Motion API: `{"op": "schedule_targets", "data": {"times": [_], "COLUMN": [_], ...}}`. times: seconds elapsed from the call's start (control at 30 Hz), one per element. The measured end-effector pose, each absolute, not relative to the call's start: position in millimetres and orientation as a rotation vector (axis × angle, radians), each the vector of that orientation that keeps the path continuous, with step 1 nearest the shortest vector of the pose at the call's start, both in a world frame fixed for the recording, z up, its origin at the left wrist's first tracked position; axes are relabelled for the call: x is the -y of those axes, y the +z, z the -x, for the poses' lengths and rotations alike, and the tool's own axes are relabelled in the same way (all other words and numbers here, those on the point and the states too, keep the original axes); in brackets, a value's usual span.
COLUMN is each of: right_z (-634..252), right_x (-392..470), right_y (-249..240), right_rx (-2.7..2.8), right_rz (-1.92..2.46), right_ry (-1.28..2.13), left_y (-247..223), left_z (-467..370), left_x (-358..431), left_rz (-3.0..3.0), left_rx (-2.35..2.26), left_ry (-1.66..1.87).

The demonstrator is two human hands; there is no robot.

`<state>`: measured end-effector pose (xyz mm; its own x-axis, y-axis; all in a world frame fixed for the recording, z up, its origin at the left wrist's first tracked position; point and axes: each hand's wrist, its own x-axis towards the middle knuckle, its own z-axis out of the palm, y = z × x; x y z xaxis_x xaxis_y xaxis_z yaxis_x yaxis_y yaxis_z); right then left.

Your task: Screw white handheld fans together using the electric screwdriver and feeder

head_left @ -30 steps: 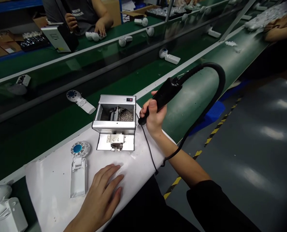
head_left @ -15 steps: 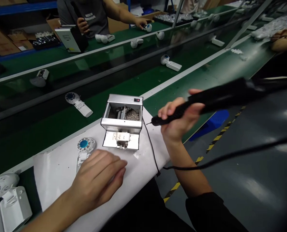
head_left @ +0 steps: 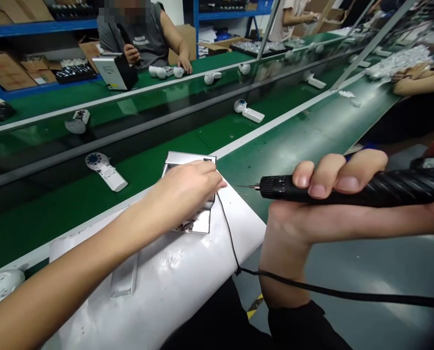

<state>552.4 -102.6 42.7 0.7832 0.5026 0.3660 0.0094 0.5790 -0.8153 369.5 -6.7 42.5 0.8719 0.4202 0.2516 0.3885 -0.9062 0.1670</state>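
Note:
My left hand (head_left: 189, 189) is over the silver screw feeder machine (head_left: 203, 223), covering most of its screw tray. Its fingers are bent and drawn together at the machine's right side; what they hold, if anything, is hidden. My right hand (head_left: 293, 223) is wrapped round a black electric screwdriver (head_left: 406, 187), held level to the right of the machine. The thin bit points left, towards my left fingertips and apart from them. Below my left forearm lies a white handheld fan's handle (head_left: 124, 277) on the white sheet (head_left: 158, 306); the forearm hides its head.
A green conveyor belt (head_left: 173, 131) runs past, bearing a white fan (head_left: 105, 171) and another fan (head_left: 249, 111). Across it stands a co-worker (head_left: 144, 39) beside a white-and-black machine (head_left: 109, 73). A black cord (head_left: 312, 288) crosses at lower right. At far right, another person's arms (head_left: 419, 80) reach over bagged parts.
My left hand has moved up and right from beside the fan onto the screw feeder. The screwdriver has turned level and come closer to the camera. Across the belt, the co-worker's outstretched hand has drawn back.

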Motion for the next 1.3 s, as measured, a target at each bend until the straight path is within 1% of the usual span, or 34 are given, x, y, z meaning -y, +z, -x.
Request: {"op": "schedule_targets", "data": {"times": [0.07, 0.1, 0.23, 0.33, 0.47, 0.73, 0.93, 1.03, 1.13, 1.3], "right_z": [-556.6, -559.5, -565.2, -559.5, -549.1, -541.2, -540.5, -542.1, -545.7, -549.5], "right_x": [84.8, 73.2, 25.8, 7.0, 5.3, 8.3, 18.1, 33.7, 55.2, 87.7], "right_y": [32.4, 22.9, -32.2, -67.3, -84.5, -85.4, -77.0, -55.8, -25.7, 20.3], "right_rx": [0.537, 0.512, 0.521, 0.566, 0.629, 0.687, 0.712, 0.698, 0.654, 0.575], "right_rz": [0.782, 0.734, 0.747, 0.852, 0.899, 0.916, 0.865, 0.784, 0.681, 0.638], "right_ry": [0.155, 0.130, 0.309, 0.447, 0.506, 0.551, 0.485, 0.395, 0.337, 0.288], "left_y": [46.5, 47.8, 47.4, 46.9, 48.7, 40.6, 50.4, 52.7, 47.0, 33.7], "left_z": [-355.2, -348.5, -333.6, -334.2, -336.5, -326.9, -331.0, -337.3, -347.2, -373.8], "left_x": [-6.1, -12.7, -32.1, -36.1, -35.6, -40.6, -27.3, -13.3, 1.0, 16.5], "left_rz": [-2.968, -2.974, -2.935, -2.890, -2.829, -2.871, -2.904, -2.957, -3.033, -3.149], "left_rx": [-0.794, -0.871, -0.998, -1.002, -1.050, -0.978, -1.007, -0.790, -0.547, -0.497], "left_ry": [0.372, 0.300, -0.036, -0.109, -0.188, -0.103, 0.170, 0.304, 0.355, 0.301]}}
